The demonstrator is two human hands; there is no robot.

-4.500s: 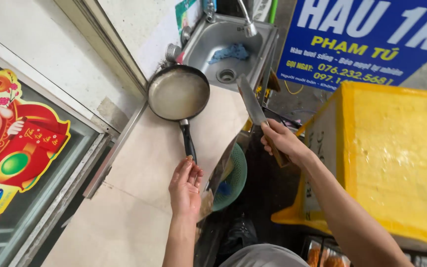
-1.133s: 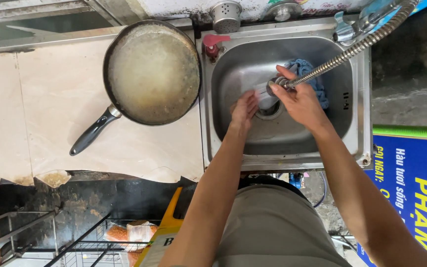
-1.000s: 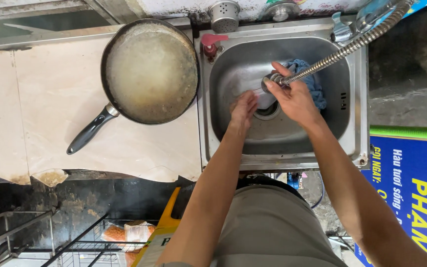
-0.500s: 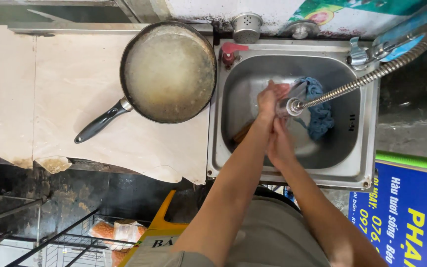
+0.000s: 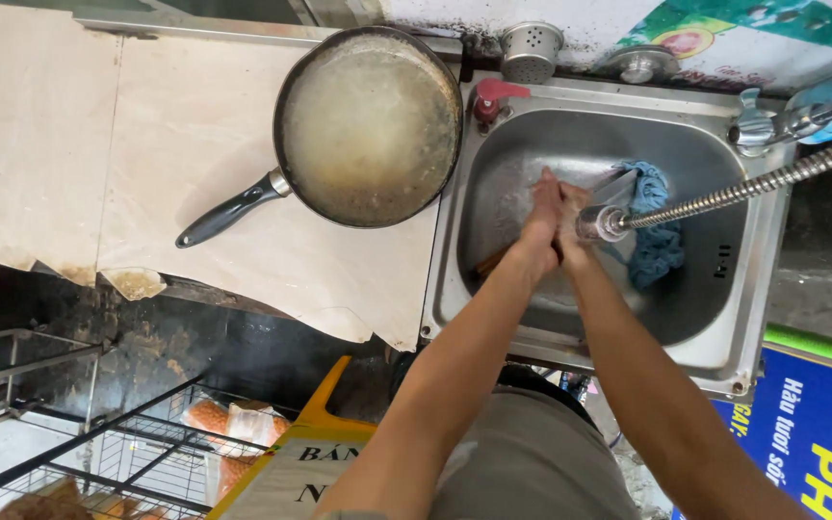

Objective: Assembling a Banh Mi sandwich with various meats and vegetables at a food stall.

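Observation:
Both my hands are down in the steel sink (image 5: 772, 250), pressed side by side. My left hand (image 5: 539, 220) lies over a knife whose brown handle (image 5: 491, 262) sticks out under my wrist. Its grey blade (image 5: 616, 183) shows beyond my fingers. My right hand (image 5: 572, 231) rests against the left one over the blade, right beside the nozzle (image 5: 601, 223) of the flexible metal spray hose. Whether the right hand grips anything is hidden. A blue cloth (image 5: 652, 241) lies in the basin just right of the hands.
A greasy black frying pan (image 5: 368, 125) sits on the beige counter (image 5: 146, 144) left of the sink, handle pointing down-left. A perforated metal cup (image 5: 530, 48) and a red tap knob (image 5: 493, 96) stand at the sink's back rim. Below are a wire rack (image 5: 98, 453), a yellow crate (image 5: 310, 453) and a blue sign (image 5: 820, 443).
Earlier my right hand carried the knife beside the counter. A second ago it held the hose nozzle; it has since let go and joined my left hand over the knife in the sink.

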